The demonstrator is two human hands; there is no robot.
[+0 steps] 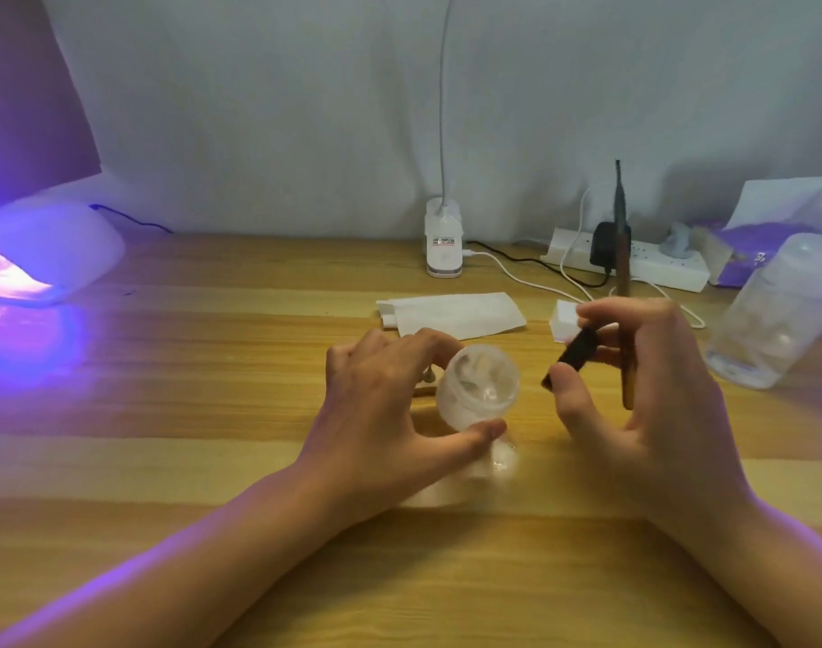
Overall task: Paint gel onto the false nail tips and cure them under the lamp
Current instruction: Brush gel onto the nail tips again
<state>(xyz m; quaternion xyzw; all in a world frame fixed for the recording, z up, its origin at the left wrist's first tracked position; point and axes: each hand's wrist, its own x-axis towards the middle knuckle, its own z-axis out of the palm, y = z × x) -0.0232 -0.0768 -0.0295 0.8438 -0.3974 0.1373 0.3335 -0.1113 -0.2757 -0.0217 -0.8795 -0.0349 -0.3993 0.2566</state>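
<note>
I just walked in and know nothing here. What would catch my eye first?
The curing lamp glowing violet at the far left grabs you first, spilling purple light around it. At centre, the left hand grips a small clear jar, while the right hand pinches a dark cap and holds a long brush pointing up.
</note>
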